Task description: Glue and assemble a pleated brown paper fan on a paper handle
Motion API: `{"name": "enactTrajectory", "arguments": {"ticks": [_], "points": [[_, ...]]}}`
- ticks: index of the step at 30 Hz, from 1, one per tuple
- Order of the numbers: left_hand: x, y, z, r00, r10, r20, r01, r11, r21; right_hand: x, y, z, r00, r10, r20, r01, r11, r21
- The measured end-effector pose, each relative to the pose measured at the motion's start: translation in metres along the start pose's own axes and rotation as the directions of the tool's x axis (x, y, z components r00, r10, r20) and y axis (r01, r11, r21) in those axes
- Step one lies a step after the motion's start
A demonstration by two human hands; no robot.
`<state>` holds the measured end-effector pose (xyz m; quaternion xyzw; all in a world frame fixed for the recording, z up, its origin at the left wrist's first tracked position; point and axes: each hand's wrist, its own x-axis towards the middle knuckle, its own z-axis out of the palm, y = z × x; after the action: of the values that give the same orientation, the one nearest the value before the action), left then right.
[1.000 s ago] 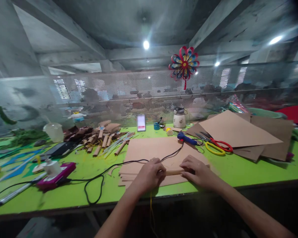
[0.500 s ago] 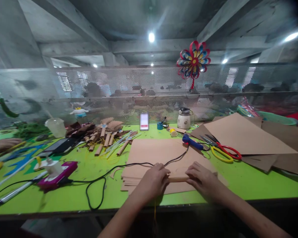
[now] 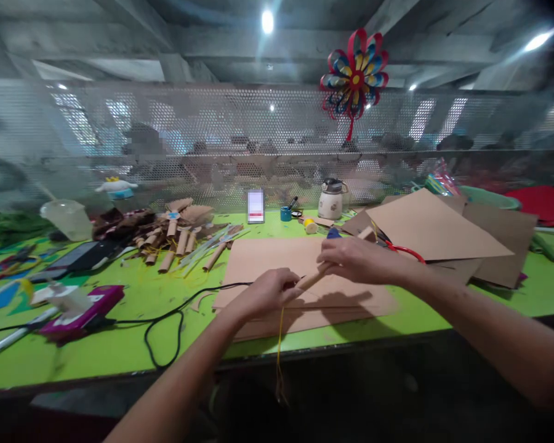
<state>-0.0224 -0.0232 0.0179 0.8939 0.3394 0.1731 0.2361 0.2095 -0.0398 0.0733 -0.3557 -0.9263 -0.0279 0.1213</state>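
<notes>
A thin rolled tube of brown paper (image 3: 310,280) slants up to the right between my hands, above the paper sheets. My left hand (image 3: 272,289) is closed around its lower end, and a yellow string (image 3: 280,351) hangs from there past the table edge. My right hand (image 3: 353,258) grips the tube farther up, and its upper end sticks out beyond the fingers. Below lies a stack of brown paper sheets (image 3: 263,255). Behind my right hand only the tip of a blue glue gun (image 3: 333,234) shows. Red-handled scissors (image 3: 409,251) are partly covered by my right hand and wrist.
Finished paper rolls (image 3: 182,242) are heaped at the back left. A magenta power strip (image 3: 85,314) with a black cord (image 3: 161,320) lies left. A phone (image 3: 255,206), a flask (image 3: 331,200) and a yellow spool (image 3: 310,226) stand behind. More brown sheets (image 3: 434,224) lie right.
The tube has gone from lying level near the sheets' front edge to a raised slant. My right hand has moved up and left along with it, now covering much of the glue gun and scissors.
</notes>
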Motion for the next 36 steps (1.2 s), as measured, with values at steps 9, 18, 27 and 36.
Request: {"name": "enactTrajectory", "arguments": {"ticks": [9,18,27,36], "points": [[0.008,-0.016,-0.013,0.987,-0.108,0.116,0.157,0.566,-0.809,0.027,-0.013,-0.061,0.86,-0.121,-0.496,0.098,0.993,-0.072],[0.003,-0.032,0.0,0.984,-0.156,0.082,0.105,0.141,-0.984,0.025,0.005,0.029,0.803,0.332,-0.495,-0.088,0.888,0.452],[0.006,-0.028,-0.001,0.977,-0.214,0.003,0.012,0.043,-0.999,0.053,-0.007,0.077,0.928,0.373,-0.001,-0.117,0.291,0.949],[0.009,-0.027,0.006,0.953,-0.302,0.009,0.015,0.018,-1.0,0.048,-0.014,0.085,0.932,0.361,0.007,-0.077,0.179,0.981]]}}
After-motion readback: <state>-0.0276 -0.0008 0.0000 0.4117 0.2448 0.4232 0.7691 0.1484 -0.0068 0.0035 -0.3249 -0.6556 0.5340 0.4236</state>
